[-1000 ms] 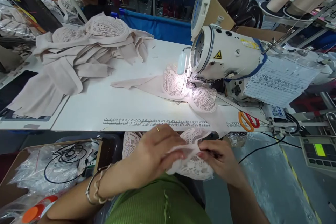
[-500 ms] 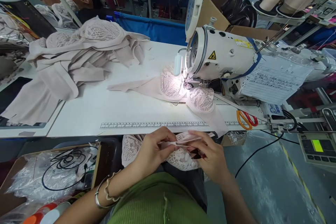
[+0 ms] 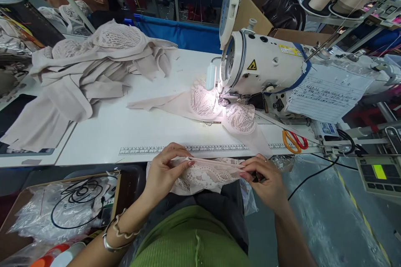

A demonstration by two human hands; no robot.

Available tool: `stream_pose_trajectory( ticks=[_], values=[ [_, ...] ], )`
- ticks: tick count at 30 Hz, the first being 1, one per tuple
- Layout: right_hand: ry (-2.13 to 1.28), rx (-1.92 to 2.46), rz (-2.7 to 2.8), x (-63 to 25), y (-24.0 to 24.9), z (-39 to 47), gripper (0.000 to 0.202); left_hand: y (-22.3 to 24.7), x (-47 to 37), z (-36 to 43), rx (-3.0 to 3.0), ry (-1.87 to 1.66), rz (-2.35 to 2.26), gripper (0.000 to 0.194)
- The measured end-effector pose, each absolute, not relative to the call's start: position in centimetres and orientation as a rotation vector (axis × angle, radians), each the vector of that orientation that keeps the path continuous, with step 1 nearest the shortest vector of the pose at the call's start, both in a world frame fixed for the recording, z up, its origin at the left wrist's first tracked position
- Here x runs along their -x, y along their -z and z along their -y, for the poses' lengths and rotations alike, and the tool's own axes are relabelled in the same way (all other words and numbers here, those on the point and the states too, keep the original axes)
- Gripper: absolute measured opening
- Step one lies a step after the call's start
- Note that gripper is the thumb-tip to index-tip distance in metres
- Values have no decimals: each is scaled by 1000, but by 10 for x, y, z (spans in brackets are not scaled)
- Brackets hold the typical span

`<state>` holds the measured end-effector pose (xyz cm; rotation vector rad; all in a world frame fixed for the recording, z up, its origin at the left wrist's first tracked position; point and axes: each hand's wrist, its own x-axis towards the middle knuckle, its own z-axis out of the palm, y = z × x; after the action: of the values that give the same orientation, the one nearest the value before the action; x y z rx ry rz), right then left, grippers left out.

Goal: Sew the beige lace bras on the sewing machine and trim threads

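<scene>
Over my lap, at the table's front edge, a pale pink lace bra (image 3: 203, 177) is stretched between my hands. My left hand (image 3: 164, 171) pinches its edge band between thumb and fingers on the left. On the right, my right hand (image 3: 263, 175) grips the other end of the same band. A small dark object (image 3: 258, 177) sits in the right palm, mostly covered by the fingers; its kind cannot be made out. Another pale bra (image 3: 241, 119) lies under the lit needle area of the white sewing machine (image 3: 263, 62), its wing spread to the left.
Several pale bras are heaped (image 3: 103, 58) on the table's left. Orange and red-handled scissors (image 3: 293, 142) lie near the right edge, beside a printed ruler strip (image 3: 188, 149). A box of plastic bags and a cable (image 3: 72, 204) stands at lower left. A control panel (image 3: 379, 173) is at right.
My hands have moved apart, the left one leftward and the right one rightward. The bra's band, bunched between the fingers before, is now drawn out straight, with more lace showing.
</scene>
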<state>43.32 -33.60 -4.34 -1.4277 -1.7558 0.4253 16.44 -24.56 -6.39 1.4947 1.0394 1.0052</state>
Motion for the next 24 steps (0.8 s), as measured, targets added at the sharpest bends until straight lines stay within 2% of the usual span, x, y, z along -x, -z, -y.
stream_pose_trajectory(
  ticks=[6,11,13,15,17,21,24],
  values=[
    [-255,1512,1657,-422,50,334,25,72,-165,250,-1551,-1063,-1107,7],
    [-267,1680,1551,-422,57,334,7,76,-166,250,-1532,-1087,-1110,4],
    [-294,1715,1567,-423,56,333,6,78,-166,249,-1525,-1088,-1101,3],
    [-342,1714,1591,-424,53,331,4,80,-167,249,-1503,-1086,-1076,4],
    [-424,1695,1585,-426,49,329,12,83,-167,249,-1464,-1077,-1050,5],
    [-660,1598,1547,-435,34,328,14,86,-164,244,-1379,-1043,-1011,3],
    [-839,1497,1569,-436,22,326,15,76,-159,238,-1456,-864,-940,8]
  ],
)
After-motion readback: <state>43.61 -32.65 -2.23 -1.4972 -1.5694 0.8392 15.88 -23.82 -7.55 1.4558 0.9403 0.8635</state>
